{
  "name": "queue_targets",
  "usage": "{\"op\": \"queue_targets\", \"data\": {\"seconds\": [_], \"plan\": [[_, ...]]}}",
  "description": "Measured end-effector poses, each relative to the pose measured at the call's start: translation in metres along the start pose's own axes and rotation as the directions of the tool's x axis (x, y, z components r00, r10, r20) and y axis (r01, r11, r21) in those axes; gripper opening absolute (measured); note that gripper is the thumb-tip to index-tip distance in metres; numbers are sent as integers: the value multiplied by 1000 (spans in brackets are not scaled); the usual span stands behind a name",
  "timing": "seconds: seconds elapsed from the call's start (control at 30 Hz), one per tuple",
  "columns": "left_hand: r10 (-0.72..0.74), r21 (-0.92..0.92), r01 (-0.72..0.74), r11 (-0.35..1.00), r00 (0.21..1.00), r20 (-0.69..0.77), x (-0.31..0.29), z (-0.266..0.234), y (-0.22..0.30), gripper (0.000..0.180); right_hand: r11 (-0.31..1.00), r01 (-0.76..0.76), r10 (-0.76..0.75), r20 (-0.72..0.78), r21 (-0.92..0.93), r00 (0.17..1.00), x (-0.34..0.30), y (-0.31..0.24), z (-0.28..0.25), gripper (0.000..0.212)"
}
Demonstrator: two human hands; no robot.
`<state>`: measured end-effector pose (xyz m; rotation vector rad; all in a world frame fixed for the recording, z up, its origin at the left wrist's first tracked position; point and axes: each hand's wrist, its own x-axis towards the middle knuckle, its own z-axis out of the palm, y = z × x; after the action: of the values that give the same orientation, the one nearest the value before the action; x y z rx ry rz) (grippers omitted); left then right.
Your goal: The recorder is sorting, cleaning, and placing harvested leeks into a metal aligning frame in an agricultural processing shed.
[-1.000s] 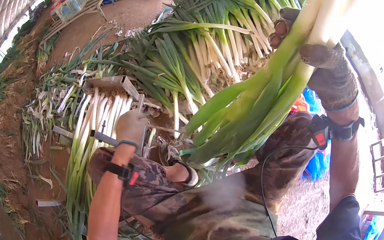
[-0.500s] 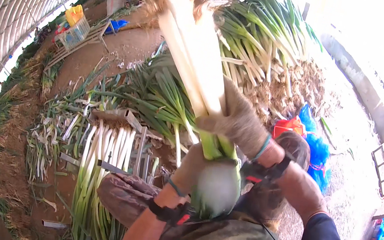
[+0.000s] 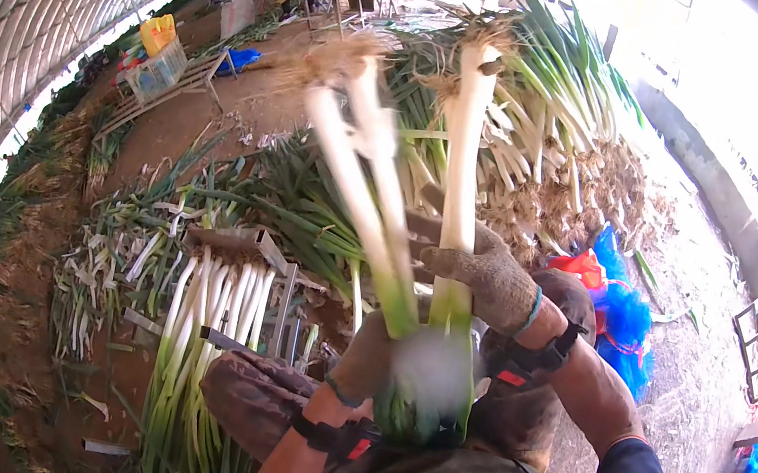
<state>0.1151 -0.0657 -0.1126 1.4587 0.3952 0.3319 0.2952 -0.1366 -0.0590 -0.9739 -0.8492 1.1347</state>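
My gloved left hand (image 3: 367,355) is closed around two leeks (image 3: 366,164), gripping them low where white turns green. Their roots point up and lean left, blurred by motion. My gloved right hand (image 3: 485,276) is wrapped round another leek (image 3: 467,141), which stands nearly upright beside them, roots at the top. The green leaves (image 3: 409,417) hang down toward my lap, partly covered by a pale blurred spot in the picture. To the left, several leeks (image 3: 218,300) lie side by side in a metal rack (image 3: 243,242), their root ends against its far bar.
A big heap of leeks (image 3: 561,107) spreads out ahead, with more leafy leeks (image 3: 317,216) nearer. Leaf scraps (image 3: 95,284) litter the ground at left. Blue netting (image 3: 623,323) and a red bundle (image 3: 584,268) lie right of my knee. A crate (image 3: 157,67) stands far left.
The bunch held together earlier is now split: two leeks lean left in my left hand, one stands apart in my right. The view has shifted slightly.
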Motion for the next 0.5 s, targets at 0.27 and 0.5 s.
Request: {"op": "queue_targets", "data": {"seconds": [0.27, 0.5], "plan": [[-41, -7, 40, 999, 998, -52, -9, -14, -6, 33, 981, -154, 166, 105, -116, 980, 10, -1, 6, 42], [-39, -126, 49, 991, 996, 82, -5, -16, 5, 43, 944, -75, 117, 113, -322, 987, 4, 26, -6, 46]]}}
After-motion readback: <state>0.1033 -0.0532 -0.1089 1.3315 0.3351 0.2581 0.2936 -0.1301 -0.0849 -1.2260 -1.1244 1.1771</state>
